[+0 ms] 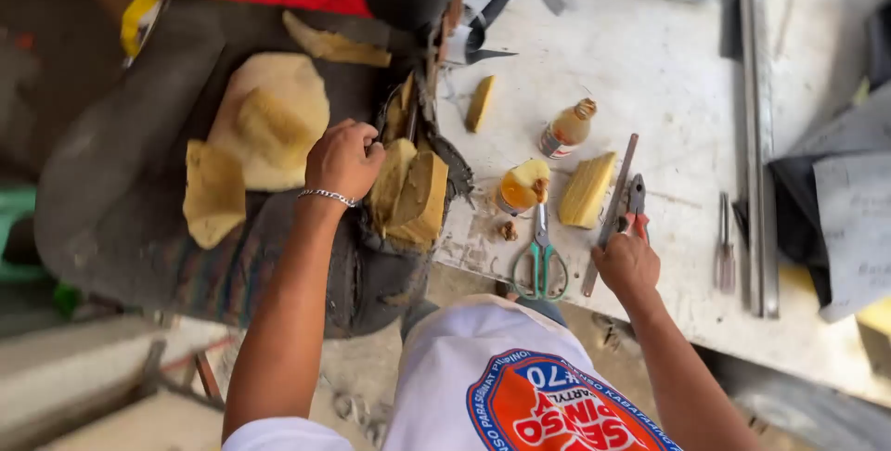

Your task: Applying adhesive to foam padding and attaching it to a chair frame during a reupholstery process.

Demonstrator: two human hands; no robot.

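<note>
Left hand (342, 160): we see it closed on the torn edge of a dark seat cushion (121, 182), beside exposed yellow foam (408, 196).
Right hand (627, 264): our fingers are curled around the near end of a long flat metal file (613, 210) lying on the white workbench (668, 61).
Nearby: red-handled pliers (637, 205), green-handled scissors (541, 261), a foam wedge (587, 189), an amber bottle (566, 130).

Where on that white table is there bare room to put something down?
Bare tabletop lies beyond the bottle, short of the metal bar. It is crowded near the right hand: scissors, pliers, foam wedge.
</note>
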